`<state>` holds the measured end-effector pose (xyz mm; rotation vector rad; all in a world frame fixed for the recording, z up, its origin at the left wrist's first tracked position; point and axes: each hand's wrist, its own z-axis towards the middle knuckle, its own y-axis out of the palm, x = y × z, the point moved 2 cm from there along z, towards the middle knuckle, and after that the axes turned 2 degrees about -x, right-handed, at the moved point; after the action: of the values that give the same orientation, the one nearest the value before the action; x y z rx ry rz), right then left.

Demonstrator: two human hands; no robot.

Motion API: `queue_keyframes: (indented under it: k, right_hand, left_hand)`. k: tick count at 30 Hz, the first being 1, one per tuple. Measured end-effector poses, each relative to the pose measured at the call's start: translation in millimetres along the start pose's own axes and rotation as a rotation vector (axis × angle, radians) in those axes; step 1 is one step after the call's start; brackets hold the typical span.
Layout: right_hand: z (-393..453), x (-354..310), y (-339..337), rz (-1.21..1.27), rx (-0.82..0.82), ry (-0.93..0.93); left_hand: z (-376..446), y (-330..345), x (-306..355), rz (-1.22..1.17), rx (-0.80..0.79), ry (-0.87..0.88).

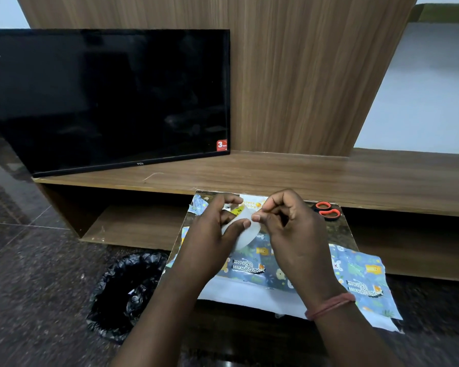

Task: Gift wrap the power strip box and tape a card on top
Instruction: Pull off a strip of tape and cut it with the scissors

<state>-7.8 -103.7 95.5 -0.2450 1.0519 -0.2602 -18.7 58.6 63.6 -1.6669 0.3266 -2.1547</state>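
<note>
Head view: left hand (pixel 217 229) fingers curl round a tape roll (pixel 243 233), right hand (pixel 289 226) fingers pinch its edge

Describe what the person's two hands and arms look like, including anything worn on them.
Both forearms are bare, with no sleeves in view. The right hand has a reddish-pink thread band wound in several strands around its wrist. The left hand has no band, watch or ring showing. No gloves on either.

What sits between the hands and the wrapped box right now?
Only the tape roll. The left hand holds it and the right hand pinches at its edge, both above the wrapped box. The scissors lie off to the right, clear of the path.
</note>
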Motion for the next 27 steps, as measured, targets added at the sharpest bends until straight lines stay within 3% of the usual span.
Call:
queue_keyframes:
  k: [4, 10, 16, 21, 24, 27]
  right_hand:
    - [3.3, 7.6, -1.8, -0.066, -0.12, -0.002]
    - [7.4, 2.9, -3.7, 0.114, -0.348, 0.055]
    - [8.8, -7.3, -10.0, 0.165, -0.333, 0.046]
    - [4.4, -6.6, -3.0, 0.221, -0.292, 0.032]
    - [17.2, -21.5, -16.3, 0.338, -0.154, -0.014]
    - [33.1, -25.2, -39.9, 0.431, -0.078, -0.006]
  left_hand:
    - [-2.1, 1.9, -1.2, -0.125, -0.169, -0.029]
    - [-4.4, 1.8, 5.8, -0.321, -0.259, -0.133]
    - [-6.5, 3.7, 12.1, -0.403, -0.317, -0.202]
    - [-1.8, 4.2, -0.6, -0.224, -0.234, -0.257]
    - [-5.9, 0.8, -10.4, 0.113, -0.279, -0.275]
    - [-9.1, 1.9, -3.3, -0.043, -0.3, -0.253]
